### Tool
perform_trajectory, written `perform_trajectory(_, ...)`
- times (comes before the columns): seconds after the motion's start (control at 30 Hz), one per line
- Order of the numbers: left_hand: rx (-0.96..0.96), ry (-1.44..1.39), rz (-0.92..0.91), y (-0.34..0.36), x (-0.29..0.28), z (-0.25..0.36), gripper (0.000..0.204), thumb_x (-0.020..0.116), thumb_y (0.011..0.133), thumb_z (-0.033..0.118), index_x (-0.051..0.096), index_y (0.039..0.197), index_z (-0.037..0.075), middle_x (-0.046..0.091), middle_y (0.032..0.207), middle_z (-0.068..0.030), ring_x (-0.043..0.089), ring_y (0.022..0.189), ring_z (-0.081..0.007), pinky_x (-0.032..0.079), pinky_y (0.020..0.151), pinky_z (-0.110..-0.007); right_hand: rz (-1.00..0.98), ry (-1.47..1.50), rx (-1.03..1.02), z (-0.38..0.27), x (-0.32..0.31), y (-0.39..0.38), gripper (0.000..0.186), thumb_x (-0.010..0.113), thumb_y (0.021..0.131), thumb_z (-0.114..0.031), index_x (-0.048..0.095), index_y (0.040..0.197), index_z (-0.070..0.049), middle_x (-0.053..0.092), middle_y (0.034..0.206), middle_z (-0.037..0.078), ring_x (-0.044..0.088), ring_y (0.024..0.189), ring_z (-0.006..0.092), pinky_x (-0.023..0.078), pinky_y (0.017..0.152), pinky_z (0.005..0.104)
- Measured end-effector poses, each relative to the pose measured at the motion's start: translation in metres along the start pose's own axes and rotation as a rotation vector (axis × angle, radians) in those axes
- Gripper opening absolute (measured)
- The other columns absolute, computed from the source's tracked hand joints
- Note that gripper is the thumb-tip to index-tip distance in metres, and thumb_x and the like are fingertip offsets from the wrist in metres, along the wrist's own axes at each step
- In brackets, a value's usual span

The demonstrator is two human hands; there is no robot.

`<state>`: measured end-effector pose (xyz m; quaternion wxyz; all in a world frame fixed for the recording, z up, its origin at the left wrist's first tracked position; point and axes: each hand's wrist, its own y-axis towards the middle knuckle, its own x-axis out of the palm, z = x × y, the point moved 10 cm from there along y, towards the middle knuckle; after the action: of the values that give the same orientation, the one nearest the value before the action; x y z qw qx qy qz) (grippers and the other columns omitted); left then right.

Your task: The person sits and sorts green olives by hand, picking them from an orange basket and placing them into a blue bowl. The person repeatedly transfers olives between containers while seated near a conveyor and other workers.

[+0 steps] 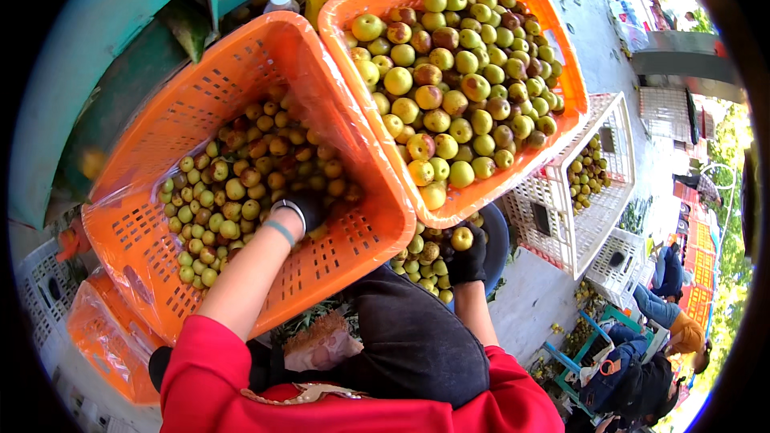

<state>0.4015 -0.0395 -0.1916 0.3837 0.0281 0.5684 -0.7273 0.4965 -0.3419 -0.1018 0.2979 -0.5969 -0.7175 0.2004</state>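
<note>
1. Left hand [305,210] deep in the orange crate [160,140], green-brown fruits [228,192] around it; grip hidden, can't tell!
2. Right hand [468,263] grasping one fruit [462,238], over the blue basin [499,244]!

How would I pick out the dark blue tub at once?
Find, top centre, the orange plastic basket heaped with round greenish fruit. Just below it, the black-gloved right hand is over the dark blue tub. Its curved blue rim sets it apart from that angular basket and the white plastic crate nearby.
</note>
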Motion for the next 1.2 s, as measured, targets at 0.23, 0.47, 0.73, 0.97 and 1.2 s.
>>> perform_trajectory(0.23,0.157,-0.599,0.168,-0.137,0.009,-0.059,0.04,0.062,0.081,0.033,0.057,0.11,0.005,0.06,0.099,-0.0182,0.059,0.093,-0.0327,0.046,0.083,-0.041,0.434,-0.541,-0.73,-0.083,-0.024,-0.033,0.015,0.049,0.09,-0.001,0.061,0.098,0.001,0.064,0.098,0.009,0.059,0.089,0.0157,0.046,0.083,0.0301)
perform_trajectory(0.47,0.113,-0.955,0.458,-0.253,-0.002,-0.082,0.05,0.079,0.065,0.017,0.058,0.109,0.005,0.06,0.099,-0.0082,0.058,0.091,-0.0184,0.047,0.079,-0.031,-0.658,-1.121,-0.708,-0.107,0.31,-0.055,0.018,0.06,0.082,0.001,0.063,0.099,-0.002,0.065,0.095,0.015,0.062,0.092,0.0288,0.048,0.082,0.0329)
perform_trajectory(0.73,0.192,-0.76,0.764,-0.27,-0.04,-0.079,0.04,0.073,0.067,0.017,0.06,0.104,0.01,0.057,0.102,-0.0088,0.059,0.096,-0.0278,0.048,0.083,-0.034,-0.598,-1.993,-0.099,0.132,0.258,0.117,0.038,0.052,0.088,-0.019,0.048,0.123,-0.006,0.056,0.121,0.018,0.056,0.111,0.0287,0.048,0.089,0.0401)
perform_trajectory(0.97,0.184,-0.778,0.769,-0.264,-0.04,-0.088,0.037,0.072,0.068,0.016,0.059,0.102,0.009,0.058,0.1,-0.0082,0.059,0.095,-0.0275,0.049,0.082,-0.034,-0.797,-2.592,-0.001,0.158,0.243,0.11,0.041,0.054,0.087,-0.023,0.054,0.125,-0.008,0.045,0.133,0.018,0.054,0.114,0.03,0.048,0.089,0.0403)
perform_trajectory(1.2,0.069,-1.616,0.726,-0.245,-0.012,-0.141,0.052,0.078,0.07,0.007,0.052,0.115,0.002,0.058,0.107,-0.0058,0.057,0.096,-0.0134,0.049,0.083,-0.028,-0.792,-2.542,0.025,0.117,0.269,0.095,0.04,0.056,0.084,-0.023,0.056,0.122,-0.01,0.052,0.129,0.014,0.056,0.113,0.0287,0.048,0.089,0.0407)
